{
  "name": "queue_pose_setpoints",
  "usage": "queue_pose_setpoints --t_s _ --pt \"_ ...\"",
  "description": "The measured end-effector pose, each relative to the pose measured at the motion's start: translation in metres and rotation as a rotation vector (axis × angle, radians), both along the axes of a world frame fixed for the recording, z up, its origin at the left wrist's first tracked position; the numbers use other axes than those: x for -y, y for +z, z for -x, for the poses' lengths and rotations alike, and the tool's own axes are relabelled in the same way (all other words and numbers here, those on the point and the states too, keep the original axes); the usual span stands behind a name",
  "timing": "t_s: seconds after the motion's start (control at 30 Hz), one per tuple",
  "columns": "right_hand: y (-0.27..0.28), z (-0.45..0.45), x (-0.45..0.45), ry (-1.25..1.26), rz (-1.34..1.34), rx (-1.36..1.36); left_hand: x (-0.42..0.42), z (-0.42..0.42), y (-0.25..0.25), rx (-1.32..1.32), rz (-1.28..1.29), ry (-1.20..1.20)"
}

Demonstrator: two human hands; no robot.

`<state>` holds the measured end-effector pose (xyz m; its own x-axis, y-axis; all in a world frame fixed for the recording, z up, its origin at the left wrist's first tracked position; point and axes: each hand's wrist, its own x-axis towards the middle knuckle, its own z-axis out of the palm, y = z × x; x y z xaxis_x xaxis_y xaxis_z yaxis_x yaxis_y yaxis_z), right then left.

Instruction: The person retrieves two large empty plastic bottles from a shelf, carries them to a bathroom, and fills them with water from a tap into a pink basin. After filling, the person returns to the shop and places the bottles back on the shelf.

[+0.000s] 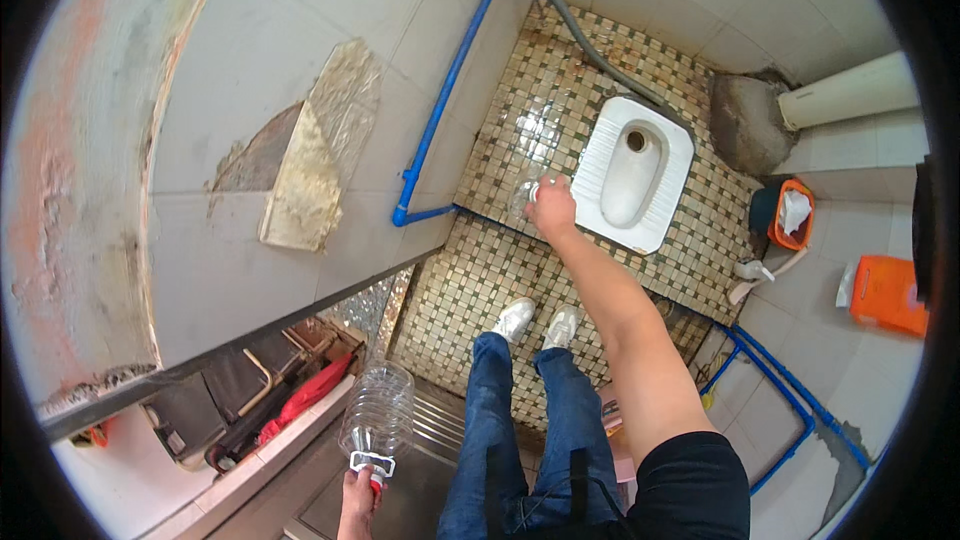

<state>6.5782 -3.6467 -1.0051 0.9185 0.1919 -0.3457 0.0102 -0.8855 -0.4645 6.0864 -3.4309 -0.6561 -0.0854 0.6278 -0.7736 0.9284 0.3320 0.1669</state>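
My left hand [361,499], low in the picture, grips the white handle and red-capped neck of a large clear plastic bottle [379,409], whose ribbed body points away from me. My right hand [552,208] reaches out above the tiled floor, just left of the white squat toilet [628,172]. Its fingers are closed around the pale neck or rim of another clear plastic container [519,196], which is hard to make out against the tiles.
Blue pipes [442,101] run along the left wall, and a grey hose [592,49] lies behind the toilet. An orange-rimmed bin [793,229] and a toilet brush [750,270] stand at the right. A floor step crosses before my shoes. A red umbrella [311,394] lies at lower left.
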Motion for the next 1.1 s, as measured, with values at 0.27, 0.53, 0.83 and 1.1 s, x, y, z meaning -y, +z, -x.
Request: queue_pose_setpoints --t_s 0.27,0.53,0.83,1.1 --pt "-0.009 0.001 0.019 -0.193 -0.1 -0.056 0.014 0.037 0.001 0.085 -0.004 0.154" --pt "0.099 0.114 0.026 -0.022 -0.232 -0.147 -0.026 0.067 0.071 0.294 -0.108 0.162" --pt "0.274 0.234 -0.135 0.336 -0.463 -0.224 -0.145 0.047 0.195 0.642 -0.404 0.276" --pt "0.434 0.276 -0.371 0.771 -0.643 0.031 -0.35 0.011 0.203 0.896 -0.566 0.392"
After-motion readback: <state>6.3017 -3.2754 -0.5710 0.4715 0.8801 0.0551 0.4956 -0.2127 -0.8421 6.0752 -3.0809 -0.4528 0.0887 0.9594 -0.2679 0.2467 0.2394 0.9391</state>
